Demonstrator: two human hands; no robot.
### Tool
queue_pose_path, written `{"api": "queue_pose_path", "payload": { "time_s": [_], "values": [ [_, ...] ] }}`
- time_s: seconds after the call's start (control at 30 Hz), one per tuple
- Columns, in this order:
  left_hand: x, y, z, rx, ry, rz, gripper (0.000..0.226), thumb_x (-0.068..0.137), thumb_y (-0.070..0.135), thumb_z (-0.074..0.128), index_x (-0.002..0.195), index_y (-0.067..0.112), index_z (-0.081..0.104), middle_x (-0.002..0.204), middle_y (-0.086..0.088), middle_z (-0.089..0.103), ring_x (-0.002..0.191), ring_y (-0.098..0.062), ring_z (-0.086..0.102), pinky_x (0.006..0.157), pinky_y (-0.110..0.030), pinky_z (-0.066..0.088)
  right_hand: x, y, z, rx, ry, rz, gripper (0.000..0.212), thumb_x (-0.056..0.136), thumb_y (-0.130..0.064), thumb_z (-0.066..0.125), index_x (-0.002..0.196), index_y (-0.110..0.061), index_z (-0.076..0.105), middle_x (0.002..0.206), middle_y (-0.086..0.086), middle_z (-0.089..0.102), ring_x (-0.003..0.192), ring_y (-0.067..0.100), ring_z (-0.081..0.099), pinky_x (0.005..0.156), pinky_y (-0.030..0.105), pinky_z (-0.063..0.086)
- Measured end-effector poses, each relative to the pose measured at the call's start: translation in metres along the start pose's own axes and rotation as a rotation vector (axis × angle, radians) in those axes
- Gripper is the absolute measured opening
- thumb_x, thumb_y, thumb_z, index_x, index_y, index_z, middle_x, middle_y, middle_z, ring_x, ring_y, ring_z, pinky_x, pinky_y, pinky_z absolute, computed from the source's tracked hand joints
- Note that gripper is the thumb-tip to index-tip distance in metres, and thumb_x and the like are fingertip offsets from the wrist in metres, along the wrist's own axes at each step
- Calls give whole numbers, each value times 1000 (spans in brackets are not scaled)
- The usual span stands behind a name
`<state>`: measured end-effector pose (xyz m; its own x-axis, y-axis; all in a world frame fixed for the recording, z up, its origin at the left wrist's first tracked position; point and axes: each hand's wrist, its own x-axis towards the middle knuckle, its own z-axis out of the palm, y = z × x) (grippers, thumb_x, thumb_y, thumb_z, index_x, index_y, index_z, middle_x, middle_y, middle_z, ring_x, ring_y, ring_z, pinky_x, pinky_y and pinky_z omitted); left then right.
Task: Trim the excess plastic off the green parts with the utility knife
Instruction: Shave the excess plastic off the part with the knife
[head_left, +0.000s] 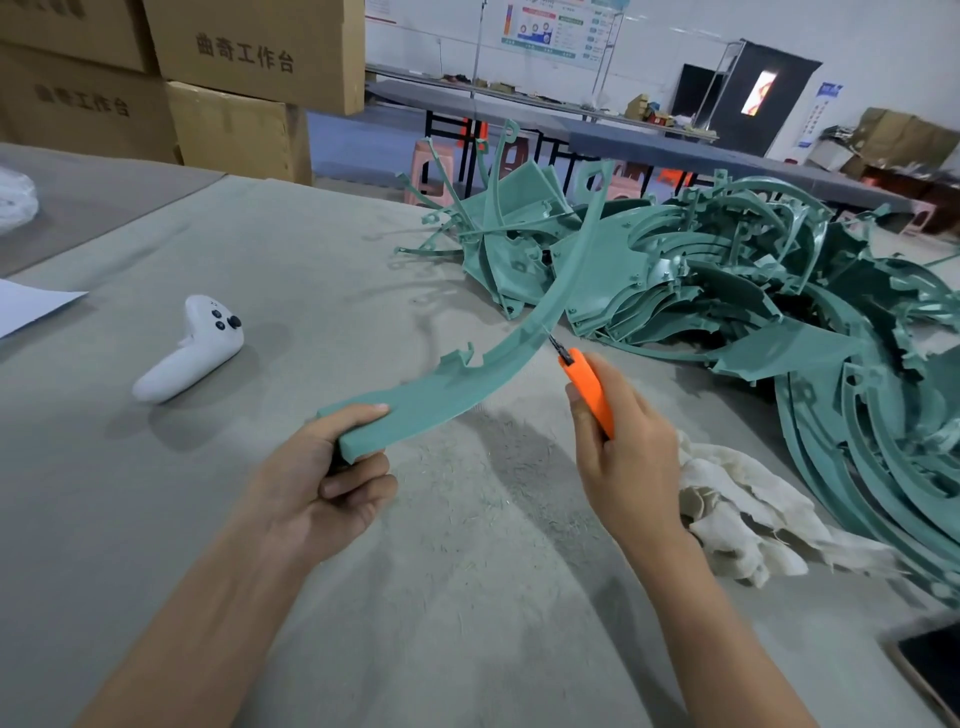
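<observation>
My left hand (332, 475) grips the near end of a long curved green part (467, 382), which arcs up and away over the table toward the back right. My right hand (621, 447) holds an orange utility knife (589, 387). Its dark blade tip touches the part's right edge about halfway along. A big heap of similar green parts (727, 280) lies on the right side of the table, behind and beside the knife.
A white game controller (192, 348) lies on the grey felt table (311, 545) to the left. A crumpled white cloth (743, 514) sits right of my right hand. Cardboard boxes (234, 78) stand at the back left. A dark phone (935, 670) lies bottom right. Fine shavings cover the felt.
</observation>
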<state>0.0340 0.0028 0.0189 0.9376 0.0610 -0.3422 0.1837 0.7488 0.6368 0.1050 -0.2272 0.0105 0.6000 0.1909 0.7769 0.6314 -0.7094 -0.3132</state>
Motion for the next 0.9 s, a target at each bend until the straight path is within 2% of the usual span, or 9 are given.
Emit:
{"api": "queue_pose_path", "payload": {
  "time_s": [0.03,0.13,0.27,0.37,0.5,0.53,0.63,0.77,0.9],
  "values": [
    [0,0,0,-15,6,-1,24,76,10,62,65,20,43,43,7,27,26,-5,18,36,-20,13,-2,-3,1,19,-22,-14,38,98,-28,47,129,-10,59,82,-6,59,55,8,43,47,23,36],
    [0,0,0,-44,25,1,25,75,10,62,66,20,41,44,7,26,27,-6,18,37,-20,12,-9,-14,3,34,-100,-104,37,96,-26,48,127,-11,60,85,4,66,53,19,54,44,37,48],
    [0,1,1,-44,38,14,25,73,11,62,65,20,41,43,7,27,26,-6,18,36,-20,14,-14,-25,6,59,-141,-194,32,94,-23,50,125,-20,54,81,6,65,52,24,54,41,34,46],
    [-1,1,0,-38,29,15,25,74,11,63,65,20,42,43,7,27,26,-6,18,36,-20,14,-12,-19,5,88,-139,-131,32,94,-18,56,126,-15,60,83,2,66,53,21,54,45,35,46],
    [-2,0,1,7,13,14,22,76,11,62,64,19,45,43,7,29,26,-5,18,36,-20,14,0,-1,-2,83,-48,7,31,97,-23,55,124,-10,62,74,-15,48,53,-4,38,50,19,31],
    [-2,-1,2,20,15,17,22,75,10,63,63,19,47,44,7,29,26,-5,18,37,-19,13,3,2,-4,79,-27,29,30,97,-23,54,124,-11,62,73,-18,44,53,-6,37,51,17,28],
    [-3,-1,3,57,34,24,22,73,9,64,58,18,51,47,5,31,26,-5,18,37,-17,13,9,10,-11,52,17,55,30,98,-23,53,125,-11,62,67,-12,46,51,-1,38,50,18,28],
    [-6,-1,4,129,60,22,26,79,7,62,61,18,46,46,4,28,26,-6,17,37,-17,13,15,16,-19,-10,117,100,29,100,-21,53,123,-6,62,68,-6,50,51,7,37,51,16,27],
    [-7,-2,5,199,89,27,30,83,6,61,60,18,45,43,4,28,27,-6,17,35,-16,15,17,22,-26,-21,129,131,33,100,-23,52,125,-5,62,71,-3,51,53,13,41,53,25,30]
  ]
}}
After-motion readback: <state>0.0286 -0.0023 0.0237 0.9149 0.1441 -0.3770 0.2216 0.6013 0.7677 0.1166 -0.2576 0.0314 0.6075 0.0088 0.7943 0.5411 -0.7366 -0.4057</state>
